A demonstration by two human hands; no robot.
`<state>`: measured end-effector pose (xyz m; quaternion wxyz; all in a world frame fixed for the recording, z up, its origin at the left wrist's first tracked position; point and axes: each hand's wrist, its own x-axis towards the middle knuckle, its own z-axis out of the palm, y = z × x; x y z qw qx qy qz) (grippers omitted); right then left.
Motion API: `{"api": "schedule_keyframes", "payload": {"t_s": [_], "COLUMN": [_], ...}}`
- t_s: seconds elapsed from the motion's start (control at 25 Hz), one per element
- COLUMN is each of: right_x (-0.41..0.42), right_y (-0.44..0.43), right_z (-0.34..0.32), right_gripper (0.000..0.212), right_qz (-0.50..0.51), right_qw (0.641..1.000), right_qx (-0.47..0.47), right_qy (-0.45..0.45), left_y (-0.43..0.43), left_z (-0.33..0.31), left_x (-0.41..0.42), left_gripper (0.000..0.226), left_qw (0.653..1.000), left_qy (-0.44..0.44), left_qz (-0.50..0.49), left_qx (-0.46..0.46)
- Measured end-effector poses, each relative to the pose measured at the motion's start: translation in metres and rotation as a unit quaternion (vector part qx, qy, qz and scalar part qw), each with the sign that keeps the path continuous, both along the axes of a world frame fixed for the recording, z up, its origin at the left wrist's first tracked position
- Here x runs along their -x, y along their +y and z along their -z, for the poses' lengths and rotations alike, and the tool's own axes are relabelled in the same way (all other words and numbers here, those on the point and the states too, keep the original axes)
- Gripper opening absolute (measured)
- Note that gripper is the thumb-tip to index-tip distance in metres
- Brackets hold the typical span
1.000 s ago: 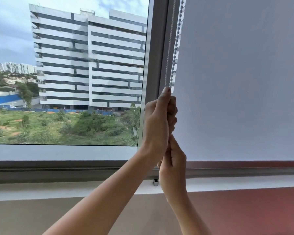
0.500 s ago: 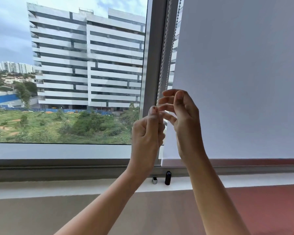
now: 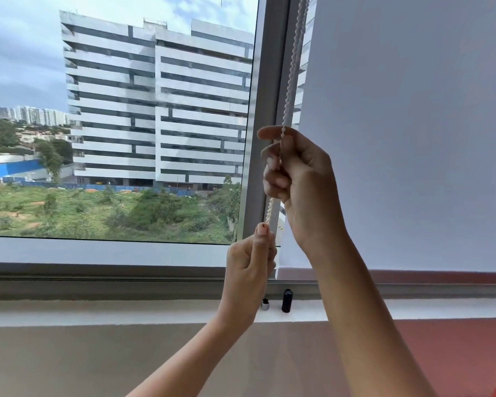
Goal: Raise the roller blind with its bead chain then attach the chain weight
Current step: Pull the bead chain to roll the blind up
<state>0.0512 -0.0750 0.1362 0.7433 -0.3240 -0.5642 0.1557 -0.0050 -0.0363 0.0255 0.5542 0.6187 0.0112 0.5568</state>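
Observation:
A white roller blind (image 3: 413, 138) covers the right window pane, its bottom edge just above the sill. A white bead chain (image 3: 294, 61) hangs down along the grey window frame. My right hand (image 3: 298, 173) is closed around the chain at mid height. Below it, my left hand (image 3: 251, 267) pinches the same chain between thumb and fingers. A small black cylinder, the chain weight (image 3: 287, 300), stands upright on the sill under my hands, beside a small silver and black piece (image 3: 265, 305).
The white window sill (image 3: 98, 313) runs across the view below the grey frame (image 3: 269, 110). The left pane shows a tall building and greenery outside. A reddish wall surface lies at the lower right.
My right hand went from below the left hand up to a grip high on the chain. My left hand slid down the chain. The blind's bottom edge looks slightly higher.

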Motion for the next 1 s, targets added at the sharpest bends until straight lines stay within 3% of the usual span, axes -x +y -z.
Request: {"api": "schedule_keyframes", "payload": {"t_s": [0.24,0.48,0.68,0.8,1.0], "right_x": [0.005,0.002,0.017,0.011,0.008], "right_y": [0.004,-0.007,-0.006,-0.011,-0.019], "right_z": [0.006,0.013,0.068,0.091,0.094], "right_gripper": [0.036,0.031,0.037,0.047,0.039], "right_qz": [0.153,0.227,0.251,0.256,0.294], "right_qw": [0.985,0.965,0.965,0.965,0.955], "right_qx": [-0.08,-0.13,-0.074,-0.051,-0.046], "right_qy": [0.009,0.0,-0.002,0.005,-0.016], "left_y": [-0.001,0.007,0.011,0.01,-0.001], "left_z": [-0.006,-0.031,-0.065,-0.082,-0.102], "left_x": [-0.004,0.0,0.004,0.009,0.012], "left_gripper": [0.045,0.043,0.039,0.036,0.031], "left_qw": [0.998,0.993,0.995,0.992,0.976], "left_qy": [0.04,0.047,0.016,0.003,0.026], "left_qz": [0.042,0.105,0.091,0.122,0.217], "left_qx": [0.008,0.006,-0.022,-0.041,-0.022]}}
